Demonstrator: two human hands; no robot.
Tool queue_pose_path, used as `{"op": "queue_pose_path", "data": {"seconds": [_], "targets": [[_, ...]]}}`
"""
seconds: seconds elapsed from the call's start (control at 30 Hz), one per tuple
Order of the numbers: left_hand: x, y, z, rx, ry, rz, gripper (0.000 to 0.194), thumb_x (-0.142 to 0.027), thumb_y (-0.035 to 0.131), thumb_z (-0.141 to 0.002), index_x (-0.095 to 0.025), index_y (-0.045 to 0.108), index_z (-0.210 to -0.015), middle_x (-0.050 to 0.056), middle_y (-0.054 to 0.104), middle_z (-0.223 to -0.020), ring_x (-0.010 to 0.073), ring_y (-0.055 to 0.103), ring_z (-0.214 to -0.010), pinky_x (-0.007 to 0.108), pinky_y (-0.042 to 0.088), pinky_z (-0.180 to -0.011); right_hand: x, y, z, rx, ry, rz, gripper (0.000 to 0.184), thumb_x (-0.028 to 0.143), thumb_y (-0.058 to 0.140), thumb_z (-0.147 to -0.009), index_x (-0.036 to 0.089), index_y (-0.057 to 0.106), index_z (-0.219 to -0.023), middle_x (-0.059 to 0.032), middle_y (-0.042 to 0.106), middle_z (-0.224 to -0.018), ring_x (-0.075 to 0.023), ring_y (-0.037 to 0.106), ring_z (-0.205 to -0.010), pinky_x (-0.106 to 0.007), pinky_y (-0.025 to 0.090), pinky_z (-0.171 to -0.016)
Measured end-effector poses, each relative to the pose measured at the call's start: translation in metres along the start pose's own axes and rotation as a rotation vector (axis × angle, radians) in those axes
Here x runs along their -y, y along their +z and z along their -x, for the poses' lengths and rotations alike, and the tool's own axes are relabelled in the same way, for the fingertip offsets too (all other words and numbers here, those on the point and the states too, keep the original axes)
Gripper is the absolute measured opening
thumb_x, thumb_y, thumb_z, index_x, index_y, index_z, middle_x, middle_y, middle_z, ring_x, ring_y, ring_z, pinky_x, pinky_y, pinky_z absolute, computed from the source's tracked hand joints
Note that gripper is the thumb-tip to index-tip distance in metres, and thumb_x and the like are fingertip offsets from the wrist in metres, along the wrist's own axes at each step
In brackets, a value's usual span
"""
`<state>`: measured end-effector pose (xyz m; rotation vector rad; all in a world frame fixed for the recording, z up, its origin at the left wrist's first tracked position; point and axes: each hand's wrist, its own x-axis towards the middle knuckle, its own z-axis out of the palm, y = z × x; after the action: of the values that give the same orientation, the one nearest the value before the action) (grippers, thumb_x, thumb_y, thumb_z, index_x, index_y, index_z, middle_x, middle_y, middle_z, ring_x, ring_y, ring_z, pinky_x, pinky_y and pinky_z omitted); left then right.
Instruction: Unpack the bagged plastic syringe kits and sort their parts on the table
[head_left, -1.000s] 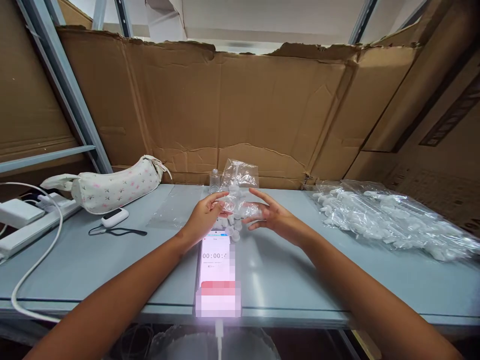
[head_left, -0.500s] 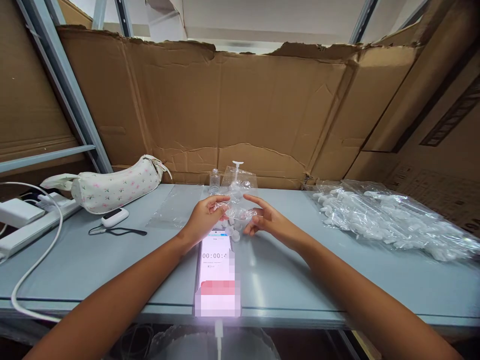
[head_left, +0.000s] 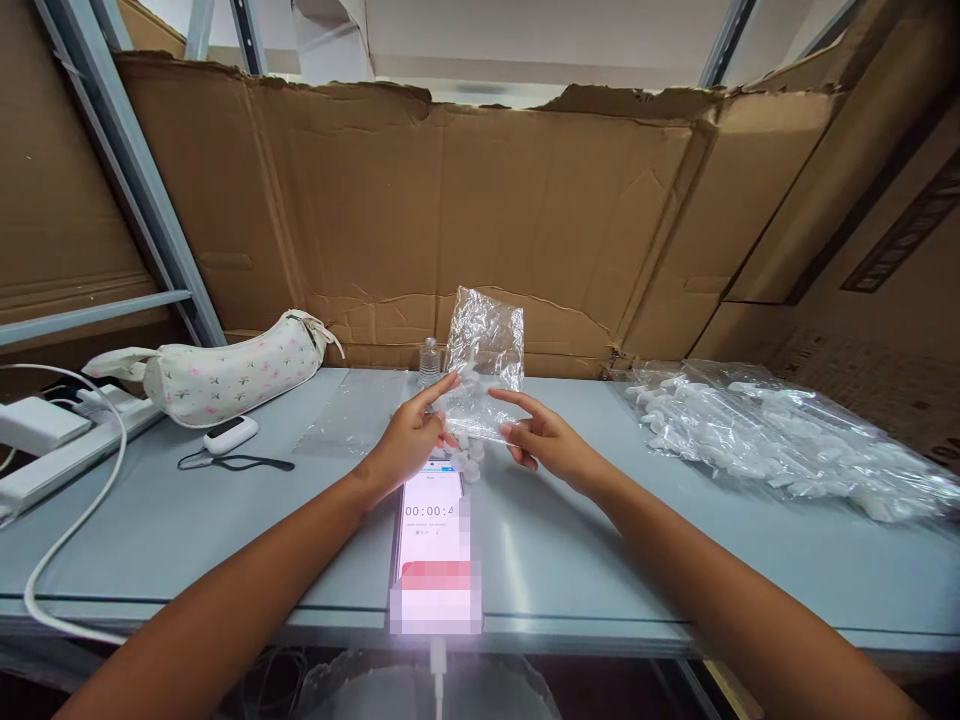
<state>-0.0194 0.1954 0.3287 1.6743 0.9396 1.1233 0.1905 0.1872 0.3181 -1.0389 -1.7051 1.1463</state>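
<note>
Both my hands hold a small clear plastic bag (head_left: 486, 360) upright over the grey table (head_left: 585, 540). My left hand (head_left: 411, 437) pinches its lower left edge, fingers closed on the film. My right hand (head_left: 541, 438) grips the lower right edge. Several small white caps (head_left: 466, 462) lie on the table just under the bag, between my hands. A phone (head_left: 433, 545) with a running timer lies flat in front of them, near the table's front edge.
A small clear bottle (head_left: 428, 361) stands behind the bag. A pile of bagged white pump parts (head_left: 772, 435) lies at right. A flowered pouch (head_left: 225, 378), a white device on a cord (head_left: 229, 436), a flat plastic sheet (head_left: 352, 415), chargers and a white cable (head_left: 67, 520) sit at left. Cardboard walls stand behind.
The bag has been lifted and spread upright between my hands. The white pump piece that stuck out above it half a second ago is no longer seen.
</note>
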Motion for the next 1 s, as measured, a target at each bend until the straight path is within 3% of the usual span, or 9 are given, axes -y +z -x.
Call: {"op": "queue_pose_path", "data": {"seconds": [0.07, 0.13, 0.2, 0.27, 0.37, 0.5, 0.67, 0.87, 1.0], "targets": [[-0.001, -0.001, -0.001, -0.002, 0.041, 0.023, 0.055, -0.014, 0.043, -0.084, -0.026, 0.043, -0.137, 0.009, 0.049, -0.138, 0.0051, 0.058, -0.057, 0.025, 0.046, -0.059, 0.0, -0.002, 0.0, -0.019, -0.007, -0.014, 0.063, 0.042, 0.057, -0.083, 0.02, 0.037, -0.138, 0.0072, 0.05, -0.051, -0.0089, 0.041, -0.045, -0.023, 0.035, -0.046], [-0.001, -0.003, -0.002, -0.025, 0.069, 0.023, 0.055, -0.013, 0.044, -0.083, -0.026, 0.044, -0.136, 0.008, 0.044, -0.142, 0.0044, 0.058, -0.057, 0.024, 0.047, -0.06, -0.001, -0.005, 0.0, -0.034, -0.019, -0.046, 0.062, 0.044, 0.055, -0.084, 0.019, 0.038, -0.138, 0.0058, 0.053, -0.054, -0.0097, 0.044, -0.047, -0.024, 0.038, -0.049], [-0.002, -0.005, -0.002, -0.061, 0.064, 0.002, 0.053, -0.013, 0.044, -0.083, -0.022, 0.046, -0.135, 0.009, 0.057, -0.129, 0.006, 0.059, -0.059, 0.024, 0.047, -0.063, -0.002, -0.007, 0.0, -0.031, -0.035, -0.089, 0.06, 0.045, 0.054, -0.085, 0.02, 0.038, -0.138, 0.0034, 0.057, -0.061, -0.0104, 0.05, -0.052, -0.027, 0.043, -0.058], [-0.003, -0.007, -0.002, -0.076, 0.04, -0.031, 0.048, -0.015, 0.044, -0.085, -0.018, 0.05, -0.132, 0.007, 0.069, -0.1, 0.0094, 0.06, -0.062, 0.024, 0.047, -0.063, -0.003, -0.008, 0.0, -0.019, -0.048, -0.118, 0.058, 0.043, 0.056, -0.085, 0.023, 0.039, -0.136, 0.0022, 0.06, -0.068, -0.0111, 0.054, -0.058, -0.03, 0.045, -0.066], [-0.005, -0.006, -0.001, -0.056, 0.006, -0.068, 0.044, -0.016, 0.043, -0.086, -0.016, 0.055, -0.128, 0.002, 0.067, -0.07, 0.0135, 0.062, -0.065, 0.024, 0.047, -0.06, -0.002, -0.005, 0.001, -0.025, -0.043, -0.121, 0.058, 0.038, 0.063, -0.081, 0.024, 0.042, -0.133, 0.0036, 0.058, -0.067, -0.0129, 0.057, -0.063, -0.031, 0.045, -0.07], [-0.005, -0.003, 0.001, -0.072, 0.047, -0.072, 0.043, -0.016, 0.046, -0.084, -0.018, 0.058, -0.125, 0.006, 0.069, -0.093, 0.0127, 0.062, -0.069, 0.026, 0.051, -0.065, -0.001, 0.0, 0.001, -0.029, -0.04, -0.082, 0.057, 0.03, 0.064, -0.078, 0.024, 0.043, -0.132, 0.0064, 0.052, -0.063, -0.0121, 0.056, -0.061, -0.03, 0.043, -0.068], [-0.008, -0.004, 0.002, -0.136, 0.186, -0.081, 0.042, -0.017, 0.048, -0.083, -0.019, 0.059, -0.123, 0.008, 0.057, -0.126, 0.0126, 0.062, -0.081, 0.027, 0.055, -0.071, 0.0, -0.001, 0.001, -0.005, -0.08, -0.087, 0.056, 0.027, 0.063, -0.079, 0.026, 0.044, -0.131, 0.0043, 0.054, -0.072, -0.0116, 0.055, -0.062, -0.031, 0.043, -0.069], [-0.02, -0.021, 0.003, -0.208, 0.268, -0.139, 0.044, -0.018, 0.047, -0.081, -0.02, 0.059, -0.123, 0.008, 0.055, -0.127, 0.0078, 0.059, -0.067, 0.027, 0.056, -0.068, 0.0, -0.005, 0.002, -0.046, -0.113, -0.11, 0.06, 0.023, 0.061, -0.077, 0.03, 0.04, -0.133, -0.0012, 0.058, -0.094, -0.0125, 0.058, -0.069, -0.033, 0.047, -0.068], [-0.026, -0.054, 0.008, -0.294, 0.148, -0.288, 0.049, -0.021, 0.047, -0.079, -0.017, 0.056, -0.127, 0.008, 0.065, -0.101, 0.0092, 0.057, -0.058, 0.025, 0.049, -0.057, -0.001, -0.009, 0.0, -0.096, -0.116, -0.054, 0.055, 0.024, 0.059, -0.078, 0.028, 0.043, -0.13, -0.0024, 0.058, -0.095, -0.0133, 0.059, -0.07, -0.033, 0.049, -0.066]]}}
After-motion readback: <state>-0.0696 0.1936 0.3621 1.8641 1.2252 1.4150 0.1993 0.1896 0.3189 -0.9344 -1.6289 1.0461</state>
